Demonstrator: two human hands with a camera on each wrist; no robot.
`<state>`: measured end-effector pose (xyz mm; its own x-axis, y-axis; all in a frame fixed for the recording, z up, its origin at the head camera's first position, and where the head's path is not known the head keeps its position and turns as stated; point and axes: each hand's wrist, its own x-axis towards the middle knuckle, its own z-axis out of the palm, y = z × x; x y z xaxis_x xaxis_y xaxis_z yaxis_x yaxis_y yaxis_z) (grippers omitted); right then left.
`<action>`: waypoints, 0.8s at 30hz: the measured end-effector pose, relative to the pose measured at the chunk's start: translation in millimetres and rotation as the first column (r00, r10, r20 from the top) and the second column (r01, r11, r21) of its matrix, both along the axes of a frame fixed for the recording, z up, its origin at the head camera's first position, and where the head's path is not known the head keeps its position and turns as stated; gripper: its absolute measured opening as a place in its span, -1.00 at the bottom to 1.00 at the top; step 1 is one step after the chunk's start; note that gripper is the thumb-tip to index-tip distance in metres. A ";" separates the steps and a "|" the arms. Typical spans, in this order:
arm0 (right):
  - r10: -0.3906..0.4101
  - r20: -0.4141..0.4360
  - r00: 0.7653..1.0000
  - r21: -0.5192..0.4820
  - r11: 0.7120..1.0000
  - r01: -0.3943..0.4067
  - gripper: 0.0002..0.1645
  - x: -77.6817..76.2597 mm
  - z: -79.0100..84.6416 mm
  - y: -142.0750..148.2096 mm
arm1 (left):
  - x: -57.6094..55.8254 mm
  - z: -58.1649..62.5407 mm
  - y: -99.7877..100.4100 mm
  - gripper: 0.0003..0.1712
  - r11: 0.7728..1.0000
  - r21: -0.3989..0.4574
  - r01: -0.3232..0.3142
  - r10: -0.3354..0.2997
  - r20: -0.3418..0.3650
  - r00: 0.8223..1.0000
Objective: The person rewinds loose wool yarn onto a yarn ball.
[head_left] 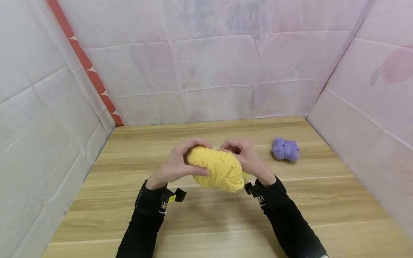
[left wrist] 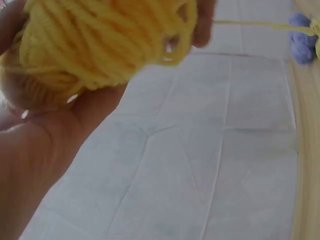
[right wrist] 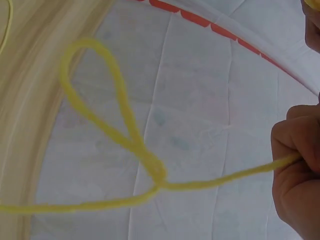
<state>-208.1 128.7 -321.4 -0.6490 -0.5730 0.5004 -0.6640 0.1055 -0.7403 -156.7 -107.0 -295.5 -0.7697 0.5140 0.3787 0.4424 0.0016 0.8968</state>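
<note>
Wood-grain table (head_left: 103,200): yellow yarn skein (head_left: 217,166) held above it. Left hand (head_left: 175,163): fingers curled round skein. Right hand (head_left: 243,154): fingers gripping yellow strand (right wrist: 200,185). Purple yarn skein (head_left: 285,149) lies rightward, untouched. Strand has 1 loop (right wrist: 121,95). Judged early: length freed, bulk left wound.

So the left hand (head_left: 175,163) has a chunky bundle of yellow yarn (head_left: 219,166) gripped up above a wood-look table (head_left: 96,200), and the right hand (head_left: 247,157) is right up against its far right side, fingers bent. Little purple bundle (head_left: 285,149) just sits off to the right, with pale sheeting (head_left: 206,68) hung around the back and both sides.
</note>
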 end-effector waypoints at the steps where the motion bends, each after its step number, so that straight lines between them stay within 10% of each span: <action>1: 0.028 -0.010 1.000 -0.008 1.000 -0.028 -0.92 -0.4 -1.7 -1.5 | 0.2 1.6 -1.0 -0.38 0.999 0.042 -0.027 0.025 0.033 0.999; 7: 0.100 0.036 0.994 0.058 0.993 -0.102 -0.86 2.9 -4.4 -9.7 | -1.3 8.8 -3.3 -0.47 0.928 0.300 -0.222 0.142 0.266 0.954; 13: 0.080 0.110 0.991 0.195 0.976 -0.100 -0.78 9.6 2.9 -13.8 | -6.0 8.7 -5.8 -0.53 0.800 0.381 -0.463 0.378 0.280 0.883; 19: 0.204 0.121 0.972 0.203 0.953 -0.225 -0.82 18.1 11.7 -3.2 | -10.4 1.1 -12.6 -0.46 0.709 0.273 -0.650 0.633 0.161 0.757; 24: 0.232 0.080 0.969 0.158 0.957 -0.242 -0.80 25.3 25.6 10.9 | -14.7 -5.8 -17.5 -0.40 0.716 0.100 -0.691 0.698 -0.107 0.708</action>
